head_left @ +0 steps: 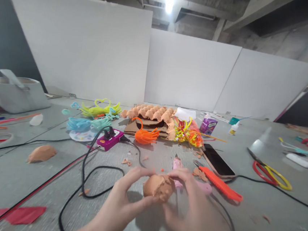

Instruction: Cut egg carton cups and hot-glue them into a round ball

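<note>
A small brown cup-shaped piece of egg carton [157, 189], with a rough, uneven edge, is held just above the grey tabletop. My left hand [126, 192] grips it from the left with thumb and fingers. From the other side my right hand [189, 202] closes on it too, its fingers at the top and its thumb low. Behind the hands lies a pink hot glue gun [177, 163], partly hidden by the right hand. An orange utility knife [220, 183] rests to the right, beside torn carton scraps [199, 173].
A brown egg carton [154, 112] and an orange pipe-cleaner bundle [146, 135] lie at the back. Black cables loop left from a purple power strip [110, 140]. A phone [219, 161] and scissors [270, 174] lie right. Another carton piece [42, 153] sits left.
</note>
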A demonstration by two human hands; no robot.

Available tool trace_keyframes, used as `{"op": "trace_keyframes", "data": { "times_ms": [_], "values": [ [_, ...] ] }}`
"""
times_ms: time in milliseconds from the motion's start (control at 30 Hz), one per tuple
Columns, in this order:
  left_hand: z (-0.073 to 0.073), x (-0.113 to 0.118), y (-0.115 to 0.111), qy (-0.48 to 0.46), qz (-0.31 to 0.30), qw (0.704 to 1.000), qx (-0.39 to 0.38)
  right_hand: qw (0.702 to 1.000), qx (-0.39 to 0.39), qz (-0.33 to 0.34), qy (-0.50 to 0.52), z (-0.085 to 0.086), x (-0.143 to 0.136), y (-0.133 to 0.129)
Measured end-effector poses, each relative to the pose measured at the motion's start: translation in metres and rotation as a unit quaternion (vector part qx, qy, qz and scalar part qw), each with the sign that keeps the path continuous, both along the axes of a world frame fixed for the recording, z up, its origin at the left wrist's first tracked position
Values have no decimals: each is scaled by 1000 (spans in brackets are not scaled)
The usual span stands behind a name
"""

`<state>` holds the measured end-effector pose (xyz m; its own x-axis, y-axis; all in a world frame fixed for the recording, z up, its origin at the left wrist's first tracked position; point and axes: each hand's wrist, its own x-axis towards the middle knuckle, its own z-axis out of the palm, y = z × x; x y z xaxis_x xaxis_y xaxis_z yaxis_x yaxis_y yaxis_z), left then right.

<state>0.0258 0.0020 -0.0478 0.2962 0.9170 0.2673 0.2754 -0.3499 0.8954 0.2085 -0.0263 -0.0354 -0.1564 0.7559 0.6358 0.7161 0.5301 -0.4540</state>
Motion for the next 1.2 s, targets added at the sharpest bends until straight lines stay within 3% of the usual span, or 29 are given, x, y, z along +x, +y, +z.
{"op": "trace_keyframes", "data": {
  "times_ms": [400,767,1000,1200],
  "values": [
    [6,1,2,15,4,1000,-2,998,-62,-28,13,-8,0,1],
    [0,4,-4,36,32,999,-19,997,1,-63,-34,8,-6,-5],
    [-12,0,-1,-3,47,996,76,985,-144,-53,82,4,-3,5],
    [-20,4,2,-98,-39,991,-79,957,-254,-60,128,11,-3,2]
  ]
}}
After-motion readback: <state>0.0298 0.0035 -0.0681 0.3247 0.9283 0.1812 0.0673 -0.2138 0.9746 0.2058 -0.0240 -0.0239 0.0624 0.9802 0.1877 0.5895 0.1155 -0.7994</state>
